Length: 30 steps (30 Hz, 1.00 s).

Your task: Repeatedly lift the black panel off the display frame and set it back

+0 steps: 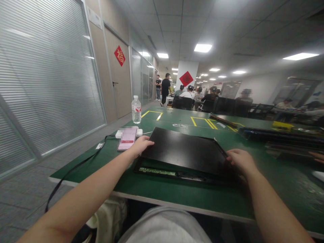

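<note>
A flat black screen panel [187,146] is tilted over a thin black frame [202,178] on the green table. Along the frame's near side, a narrow strip of green circuit board [157,171] shows in the gap. My left hand [143,145] pinches the panel's left edge, thumb on top. At the other end my right hand [240,160] is closed around the right edge; its lower fingers are partly hidden, and whether it also touches the frame I cannot tell.
Left of the panel lie a phone [127,138] and a white power adapter [139,132] with a black cable. Behind them stands a water bottle [136,109]. Dark panels [280,135] are stacked at the right, near another person's hand [317,156]. Yellow tape [202,118] marks the table [157,192].
</note>
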Each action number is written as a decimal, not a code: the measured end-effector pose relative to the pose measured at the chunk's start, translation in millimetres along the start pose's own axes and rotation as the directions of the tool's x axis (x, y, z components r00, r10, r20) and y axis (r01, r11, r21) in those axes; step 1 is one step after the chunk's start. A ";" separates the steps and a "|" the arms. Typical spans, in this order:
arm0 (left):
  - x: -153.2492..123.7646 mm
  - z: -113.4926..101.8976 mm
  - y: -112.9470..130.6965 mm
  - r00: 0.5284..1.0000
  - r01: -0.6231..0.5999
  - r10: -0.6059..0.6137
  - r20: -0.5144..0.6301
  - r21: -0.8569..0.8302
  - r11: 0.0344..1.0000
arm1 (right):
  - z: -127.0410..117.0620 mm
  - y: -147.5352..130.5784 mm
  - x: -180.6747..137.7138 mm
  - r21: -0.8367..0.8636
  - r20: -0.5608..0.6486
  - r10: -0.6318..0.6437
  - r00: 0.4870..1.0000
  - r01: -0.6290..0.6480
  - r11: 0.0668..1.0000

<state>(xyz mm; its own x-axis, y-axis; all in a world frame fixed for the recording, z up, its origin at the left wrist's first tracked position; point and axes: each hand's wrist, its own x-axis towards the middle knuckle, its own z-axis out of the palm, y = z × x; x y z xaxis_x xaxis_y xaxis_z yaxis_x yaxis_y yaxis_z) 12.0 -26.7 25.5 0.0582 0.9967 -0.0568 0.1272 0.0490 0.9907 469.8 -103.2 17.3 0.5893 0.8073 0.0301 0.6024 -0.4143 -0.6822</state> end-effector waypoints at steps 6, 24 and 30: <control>2.4 -1.1 -2.3 0.998 -0.003 0.006 0.055 -0.070 0.998 | 1.4 3.8 3.3 0.010 -0.008 -0.017 1.000 0.017 1.000; -5.1 0.6 9.7 0.996 -0.035 0.055 0.067 -0.272 0.962 | 0.5 4.2 4.8 0.010 0.008 0.005 1.000 -0.005 1.000; 1.3 -5.2 0.6 0.989 -0.101 0.118 0.085 -0.185 0.978 | 1.0 3.8 5.0 0.011 0.008 0.009 1.000 -0.009 1.000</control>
<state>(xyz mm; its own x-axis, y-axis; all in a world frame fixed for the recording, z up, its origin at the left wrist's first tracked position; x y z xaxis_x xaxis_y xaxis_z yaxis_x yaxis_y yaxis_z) 7.0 -25.1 26.7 0.1565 0.9864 0.0500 -0.0648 -0.0402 0.9971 474.6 -100.3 14.1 0.5905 0.8069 0.0179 0.5908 -0.4171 -0.6907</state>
